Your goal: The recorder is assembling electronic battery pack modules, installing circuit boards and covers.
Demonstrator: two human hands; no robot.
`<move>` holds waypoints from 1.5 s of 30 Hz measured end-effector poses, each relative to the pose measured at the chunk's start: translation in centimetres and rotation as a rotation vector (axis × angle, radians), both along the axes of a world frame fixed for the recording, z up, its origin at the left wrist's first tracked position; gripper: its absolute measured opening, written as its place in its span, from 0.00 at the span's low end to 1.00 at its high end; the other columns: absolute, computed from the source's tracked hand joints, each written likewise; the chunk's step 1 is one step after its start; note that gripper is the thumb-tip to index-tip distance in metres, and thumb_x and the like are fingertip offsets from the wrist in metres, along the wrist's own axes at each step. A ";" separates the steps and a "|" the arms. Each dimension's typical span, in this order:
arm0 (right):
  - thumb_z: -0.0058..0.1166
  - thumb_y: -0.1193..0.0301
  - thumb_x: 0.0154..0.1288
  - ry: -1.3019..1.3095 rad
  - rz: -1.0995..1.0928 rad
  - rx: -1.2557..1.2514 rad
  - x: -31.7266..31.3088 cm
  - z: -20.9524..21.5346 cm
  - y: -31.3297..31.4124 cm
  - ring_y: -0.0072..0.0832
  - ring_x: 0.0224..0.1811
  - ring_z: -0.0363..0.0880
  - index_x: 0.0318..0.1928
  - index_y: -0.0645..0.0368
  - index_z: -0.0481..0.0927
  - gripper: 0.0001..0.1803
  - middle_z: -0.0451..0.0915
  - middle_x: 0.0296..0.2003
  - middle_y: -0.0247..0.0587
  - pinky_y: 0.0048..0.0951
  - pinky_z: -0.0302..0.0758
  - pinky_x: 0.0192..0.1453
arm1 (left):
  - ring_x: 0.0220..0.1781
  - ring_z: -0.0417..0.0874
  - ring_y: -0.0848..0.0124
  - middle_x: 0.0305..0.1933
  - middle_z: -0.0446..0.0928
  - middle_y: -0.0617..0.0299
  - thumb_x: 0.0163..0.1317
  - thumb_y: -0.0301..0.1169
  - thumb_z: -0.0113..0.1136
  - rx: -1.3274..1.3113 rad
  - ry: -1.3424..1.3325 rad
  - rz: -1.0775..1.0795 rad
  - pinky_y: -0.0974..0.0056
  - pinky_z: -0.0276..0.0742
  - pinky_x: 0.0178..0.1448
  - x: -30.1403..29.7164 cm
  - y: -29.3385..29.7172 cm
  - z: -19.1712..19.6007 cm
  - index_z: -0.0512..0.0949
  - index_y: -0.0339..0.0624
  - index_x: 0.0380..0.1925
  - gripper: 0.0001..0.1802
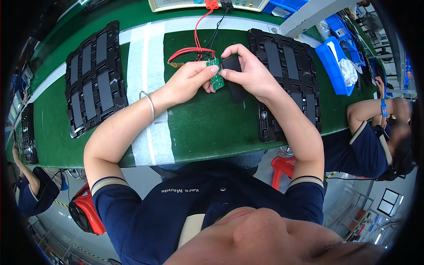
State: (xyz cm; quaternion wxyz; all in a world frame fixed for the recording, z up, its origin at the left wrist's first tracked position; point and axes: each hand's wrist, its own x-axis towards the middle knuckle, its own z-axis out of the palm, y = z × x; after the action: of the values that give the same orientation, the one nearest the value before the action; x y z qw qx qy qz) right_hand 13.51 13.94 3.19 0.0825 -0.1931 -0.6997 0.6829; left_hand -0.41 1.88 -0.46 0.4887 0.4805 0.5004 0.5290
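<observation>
My left hand point(191, 79) pinches a small green circuit board point(216, 77) over the green work surface point(194, 128). My right hand point(249, 70) holds a flat black rectangular cell point(233, 66) right against the board. Red and black wires point(196, 46) run from the board area up to a beige test unit point(207, 4) at the far edge. A metal bangle point(149, 106) circles my left wrist.
A black tray point(93, 79) with several dark cells lies to the left. Another black tray point(289, 84) lies to the right, under my right forearm. Blue bins point(338, 66) stand at the far right. A seated co-worker point(377, 132) is at the right, another person point(33, 185) at the lower left.
</observation>
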 end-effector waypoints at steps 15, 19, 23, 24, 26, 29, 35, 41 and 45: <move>0.52 0.80 0.53 -0.030 -0.011 0.046 -0.1 -0.3 0.0 0.17 0.36 0.70 0.40 0.58 0.66 0.14 0.71 0.32 0.31 0.20 0.68 0.41 | 0.23 0.73 0.77 0.20 0.70 0.64 0.65 0.42 0.43 -0.012 0.085 0.001 0.72 0.70 0.30 -0.4 0.3 0.1 0.70 0.36 0.22 0.20; 0.53 0.79 0.53 -0.042 0.012 0.051 0.4 0.4 1.0 0.16 0.34 0.69 0.40 0.58 0.67 0.14 0.71 0.31 0.31 0.19 0.67 0.39 | 0.22 0.74 0.77 0.18 0.71 0.63 0.64 0.41 0.42 -0.033 0.281 0.016 0.72 0.70 0.28 0.0 0.5 0.9 0.70 0.35 0.22 0.20; 0.49 0.76 0.58 0.182 -0.108 0.142 2.4 3.7 4.9 0.20 0.33 0.72 0.43 0.58 0.66 0.12 0.73 0.31 0.34 0.20 0.69 0.40 | 0.21 0.74 0.76 0.17 0.71 0.63 0.64 0.40 0.42 -0.040 0.320 0.063 0.71 0.70 0.28 -0.1 0.5 0.0 0.70 0.36 0.20 0.21; 0.46 0.76 0.60 0.136 -0.196 0.139 3.5 4.9 6.3 0.21 0.33 0.72 0.43 0.57 0.66 0.10 0.73 0.30 0.34 0.20 0.70 0.39 | 0.20 0.73 0.76 0.16 0.71 0.63 0.65 0.40 0.42 -0.004 0.326 0.056 0.71 0.69 0.28 0.1 0.4 0.1 0.70 0.36 0.19 0.21; 0.45 0.74 0.62 0.110 -0.402 0.345 5.8 5.7 9.8 0.20 0.33 0.71 0.43 0.56 0.67 0.09 0.73 0.30 0.33 0.19 0.69 0.37 | 0.20 0.72 0.76 0.17 0.70 0.63 0.65 0.41 0.42 0.016 0.371 0.028 0.71 0.68 0.28 0.2 0.4 0.3 0.70 0.35 0.19 0.22; 0.50 0.65 0.60 0.026 -0.514 0.637 9.7 4.2 15.0 0.25 0.36 0.72 0.44 0.53 0.70 0.13 0.74 0.35 0.39 0.23 0.69 0.41 | 0.21 0.71 0.76 0.17 0.70 0.63 0.64 0.40 0.43 0.036 0.401 0.009 0.71 0.67 0.28 0.2 0.5 0.3 0.70 0.35 0.18 0.22; 0.46 0.75 0.61 -0.142 -0.584 0.611 12.3 2.1 16.3 0.17 0.32 0.69 0.42 0.54 0.72 0.08 0.71 0.29 0.32 0.17 0.68 0.34 | 0.21 0.71 0.76 0.17 0.70 0.63 0.64 0.40 0.44 0.069 0.432 0.006 0.71 0.66 0.28 0.3 0.5 0.3 0.70 0.35 0.17 0.22; 0.53 0.63 0.57 -0.144 -0.618 1.238 13.2 -0.2 17.1 0.28 0.31 0.74 0.40 0.57 0.76 0.13 0.76 0.28 0.42 0.27 0.70 0.37 | 0.22 0.70 0.76 0.17 0.70 0.64 0.64 0.41 0.43 0.082 0.451 -0.020 0.70 0.66 0.29 0.3 0.3 0.6 0.70 0.35 0.17 0.22; 0.51 0.60 0.57 -0.313 -0.620 0.988 15.4 1.3 15.8 0.27 0.26 0.74 0.32 0.60 0.77 0.15 0.76 0.22 0.40 0.28 0.69 0.33 | 0.22 0.70 0.76 0.18 0.70 0.64 0.64 0.41 0.43 0.072 0.459 -0.012 0.71 0.65 0.29 0.2 0.0 0.6 0.70 0.35 0.17 0.22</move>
State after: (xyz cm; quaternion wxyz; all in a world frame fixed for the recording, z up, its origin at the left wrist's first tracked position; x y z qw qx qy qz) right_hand 28.88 29.71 4.52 0.2538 -0.4253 -0.8489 0.1848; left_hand -0.21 1.87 0.11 0.3475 0.6084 0.5764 0.4205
